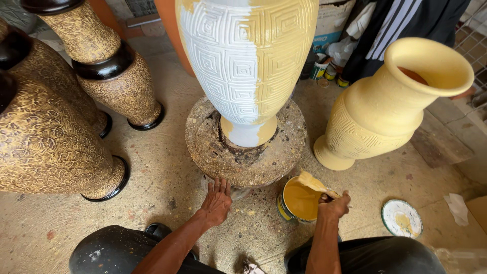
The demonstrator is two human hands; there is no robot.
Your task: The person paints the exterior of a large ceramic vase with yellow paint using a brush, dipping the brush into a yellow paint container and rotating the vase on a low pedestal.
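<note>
Here we sit low on the concrete floor (152,167), with our left hand (217,202) laid flat and released against the near edge of the round turning stand (213,147), fingers spread, grasping nothing. Our right hand (335,205) keeps a clenched grip on the handle of a wide brush (315,183), whose bristles, loaded with yellow, hang over the open paint can (299,200) just beside the stand. The tall ribbed vase (243,56) stands upright on the stand, its right part yellow, its left part white.

To do this well, we judge it best to wipe the excess off on the can's rim so nothing drips on the floor, then lay the paint along the edge where yellow meets white, working it into the grooved square pattern. The left hand can nudge the stand round gently, so the vase stays centred. The finished yellow vase (385,111) stands to the right, the can's lid (402,218) lies near it, and the dark gold vases (50,137) stand to the left.
</note>
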